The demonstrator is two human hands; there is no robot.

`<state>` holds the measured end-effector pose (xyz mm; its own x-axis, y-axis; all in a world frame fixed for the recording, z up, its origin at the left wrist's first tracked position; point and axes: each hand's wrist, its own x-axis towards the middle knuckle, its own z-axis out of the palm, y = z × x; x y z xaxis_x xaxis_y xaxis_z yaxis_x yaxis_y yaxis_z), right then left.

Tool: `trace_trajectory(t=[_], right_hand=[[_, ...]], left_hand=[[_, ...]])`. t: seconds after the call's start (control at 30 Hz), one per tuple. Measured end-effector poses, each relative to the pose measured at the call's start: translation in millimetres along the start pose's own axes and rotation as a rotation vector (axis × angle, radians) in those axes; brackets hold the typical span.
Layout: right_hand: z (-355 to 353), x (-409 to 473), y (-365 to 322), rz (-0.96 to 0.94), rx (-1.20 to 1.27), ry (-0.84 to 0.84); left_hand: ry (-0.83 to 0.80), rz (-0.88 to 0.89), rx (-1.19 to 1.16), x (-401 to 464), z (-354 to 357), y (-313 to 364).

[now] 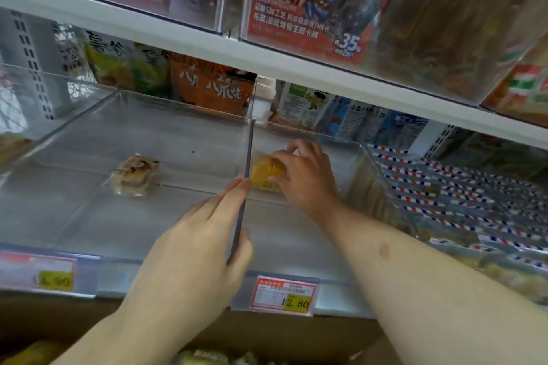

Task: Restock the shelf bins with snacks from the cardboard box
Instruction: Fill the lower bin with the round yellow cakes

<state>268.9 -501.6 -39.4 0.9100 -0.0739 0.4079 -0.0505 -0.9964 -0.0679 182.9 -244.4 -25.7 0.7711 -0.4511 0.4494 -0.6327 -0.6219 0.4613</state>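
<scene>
Head view, looking down into two clear plastic shelf bins side by side. Right hand (302, 175) reaches into the right bin (350, 163), fingers curled round a yellow-orange snack pack (265, 176) that sits near the bin's left wall, low on the bin floor. Left hand (201, 234) lies along the thin divider wall (247, 163) between the bins — fingers straight and extended on the left face, thumb on the right face, so the wall is lightly pinched at its top edge. Left bin (89, 157) holds a single pale wrapped snack (135, 175) on its floor, well apart from both hands. A price tag reading 12.80 (283, 295) hangs on the shelf front below the right bin. Further right, a bin of packs with red-white-blue striped edges (450, 195). At the bottom edge — brown cardboard box (267, 338), more snack packs blurred inside it.
</scene>
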Motion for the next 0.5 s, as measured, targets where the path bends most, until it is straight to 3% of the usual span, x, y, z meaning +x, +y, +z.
trace_trajectory(t=[0.37, 0.5], right_hand=[[-31.7, -18.0, 19.0, 0.208, 0.222, -0.12], [-34.2, -28.5, 42.9, 0.349, 0.126, -0.14]], left_hand=[[0.037, 0.004, -0.035, -1.5, 2.4, -1.7], [0.016, -0.007, -0.03, -2.0, 3.4, -3.0]])
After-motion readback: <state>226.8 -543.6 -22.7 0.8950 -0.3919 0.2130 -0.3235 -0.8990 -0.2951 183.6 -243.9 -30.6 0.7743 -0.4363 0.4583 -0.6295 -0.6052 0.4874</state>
